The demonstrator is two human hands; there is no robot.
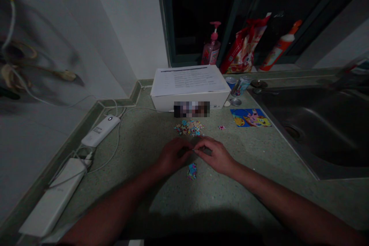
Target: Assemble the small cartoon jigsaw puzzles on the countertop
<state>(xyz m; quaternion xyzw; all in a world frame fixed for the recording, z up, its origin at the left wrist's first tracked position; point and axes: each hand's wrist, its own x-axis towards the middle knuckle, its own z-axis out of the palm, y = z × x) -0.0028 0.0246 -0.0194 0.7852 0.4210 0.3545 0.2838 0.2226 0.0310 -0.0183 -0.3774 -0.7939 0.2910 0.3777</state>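
Observation:
My left hand (173,155) and my right hand (215,155) meet over the counter, fingertips pinched together on a small puzzle piece (193,149). Most of that piece is covered by my fingers. Just below them lies a little joined cluster of blue and purple puzzle pieces (191,170). Beyond my hands is a loose pile of puzzle pieces (188,127) in mixed colours. A few pinkish puzzle pieces (221,127) sit apart, right of the pile. Farther right, a blue cartoon picture card (250,117) lies flat.
A white box (190,80) with a printed sheet on top stands behind the pile. Cans (241,85) stand beside it. At right is a metal sink (317,130). Power banks or adapters (100,130) with white cables line the left side. A pump bottle (211,50) stands by the window.

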